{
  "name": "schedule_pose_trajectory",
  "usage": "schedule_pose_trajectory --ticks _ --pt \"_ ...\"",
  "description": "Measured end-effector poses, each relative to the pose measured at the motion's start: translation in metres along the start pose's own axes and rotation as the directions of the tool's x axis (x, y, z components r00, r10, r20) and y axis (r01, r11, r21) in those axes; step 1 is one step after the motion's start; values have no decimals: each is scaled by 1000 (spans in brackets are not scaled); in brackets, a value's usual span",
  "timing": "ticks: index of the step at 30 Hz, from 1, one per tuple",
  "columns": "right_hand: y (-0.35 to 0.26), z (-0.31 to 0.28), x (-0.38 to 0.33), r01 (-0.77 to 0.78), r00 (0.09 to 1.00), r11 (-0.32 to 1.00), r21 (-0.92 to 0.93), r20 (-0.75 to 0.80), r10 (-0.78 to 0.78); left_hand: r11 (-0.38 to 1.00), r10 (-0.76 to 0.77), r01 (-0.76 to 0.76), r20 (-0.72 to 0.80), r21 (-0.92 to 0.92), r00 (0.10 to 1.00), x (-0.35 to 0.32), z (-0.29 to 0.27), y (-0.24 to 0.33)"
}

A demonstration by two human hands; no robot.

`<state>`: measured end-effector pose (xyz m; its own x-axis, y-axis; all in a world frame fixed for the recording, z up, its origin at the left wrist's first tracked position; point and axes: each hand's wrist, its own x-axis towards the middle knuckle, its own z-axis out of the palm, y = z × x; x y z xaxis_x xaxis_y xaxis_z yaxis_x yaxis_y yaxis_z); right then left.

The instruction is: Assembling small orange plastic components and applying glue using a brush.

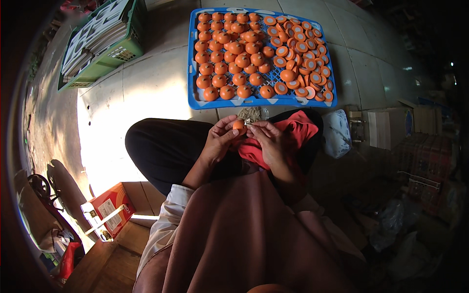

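Over my lap, my left hand [218, 140] holds a small round orange piece [239, 126] between thumb and fingers. My right hand [268, 139] is closed in a pinch right beside it, on a small pale bit too tiny to name. Just beyond my fingers lies a bunch of tan pieces [250, 113]. In front of me is a blue plastic tray [220, 103]. Its left part carries rows of orange pumpkin-like domes [226, 92] with small stems. Orange discs with pale round centres [281, 88] are heaped on its right. Red cloth [299, 128] covers part of my lap.
A green crate [129, 48] of stacked white sheets stands at the far left. Near left are a red carton [110, 210] and a wooden surface [110, 261]. To the right lie a pale plastic-wrapped pack [337, 133] and boxes [383, 128]. Clear plastic bags [391, 222] sit in shadow.
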<state>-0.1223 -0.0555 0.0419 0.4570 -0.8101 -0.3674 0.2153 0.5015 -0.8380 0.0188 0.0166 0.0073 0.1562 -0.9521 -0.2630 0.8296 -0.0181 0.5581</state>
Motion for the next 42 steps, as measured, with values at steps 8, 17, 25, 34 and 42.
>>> schedule_pose_trajectory --ticks 8,17,25,34,42 --pt "-11 2 0 48 998 996 71 33 -51 998 -57 56 -56 -32 997 1 -1 -4" --pt "-16 -4 0 47 999 997 65 17 -48 987 -89 104 -123 124 988 2 -5 -1" --pt "-15 -3 1 55 998 995 79 36 -58 943 56 11 -191 334 980 4 -4 -9" --pt "-8 -4 1 82 995 997 -14 50 -81 995 -94 97 -104 18 990 3 -2 -6" --pt "-6 -4 2 57 998 998 40 23 -58 988 -126 126 0 88 992 -1 -1 -1"
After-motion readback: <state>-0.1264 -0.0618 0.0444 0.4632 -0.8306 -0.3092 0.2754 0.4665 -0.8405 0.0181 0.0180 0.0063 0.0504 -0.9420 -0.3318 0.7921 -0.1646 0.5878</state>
